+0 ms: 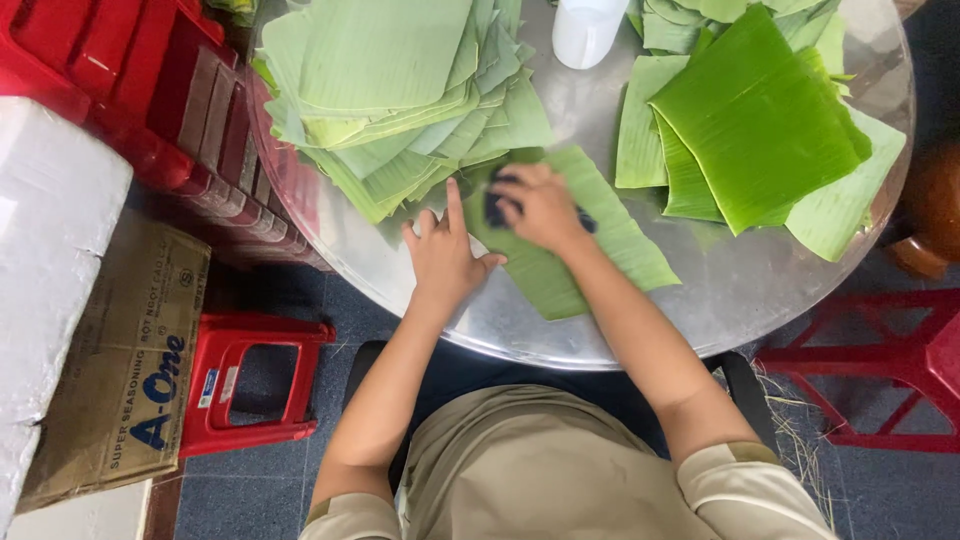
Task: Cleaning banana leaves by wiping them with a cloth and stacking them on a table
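Left hand (444,253) is lying flat, open, pinning the leaf (570,235) at nine o'clock while right hand (540,205) is gripping a dark cloth (497,205), wiping it.

Head camera, straight down, close above table (760,300)

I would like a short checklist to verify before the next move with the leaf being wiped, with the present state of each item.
1. Left hand flat on the banana leaf, pinning it: ok.
2. Right hand presses a dark cloth on the leaf: ok.
3. Leaf lies fully on the metal table: ok.
4. Leaf already clean: cannot tell.
5. White container stands apart from both hands: ok.
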